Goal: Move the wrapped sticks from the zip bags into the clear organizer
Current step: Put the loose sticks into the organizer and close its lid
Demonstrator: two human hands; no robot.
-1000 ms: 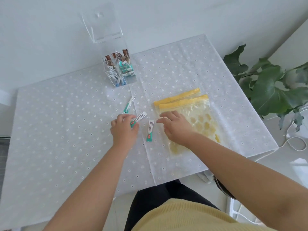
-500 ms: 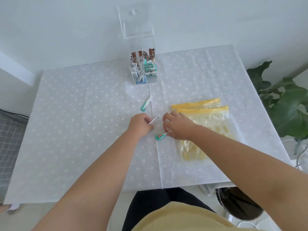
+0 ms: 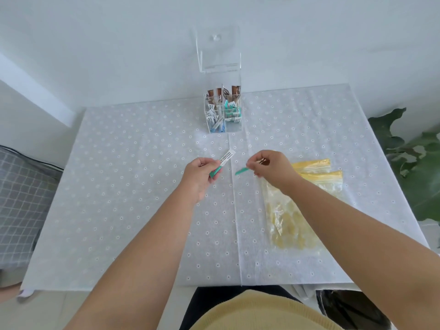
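Observation:
The clear organizer [image 3: 234, 126] stands at the table's far middle with its lid [image 3: 217, 51] tipped up; its compartments hold several brown, white and teal wrapped sticks. My left hand [image 3: 202, 173] pinches a white-and-teal wrapped stick [image 3: 225, 159] above the cloth. Just to its right, my right hand [image 3: 269, 167] holds a teal wrapped stick [image 3: 241, 171] by one end. Two zip bags [image 3: 316, 177] with yellow closures lie flat under and beyond my right forearm. No loose stick shows on the cloth.
A white dotted cloth [image 3: 133, 186] covers the table. A leafy plant [image 3: 419, 167] stands off the right edge, a grey checked cushion [image 3: 21, 186] off the left. A dark bin [image 3: 347, 310] sits below the near right corner.
Both hands have lifted off the cloth, each with a stick, and moved toward the organizer. The stick that lay loose on the cloth is no longer visible there.

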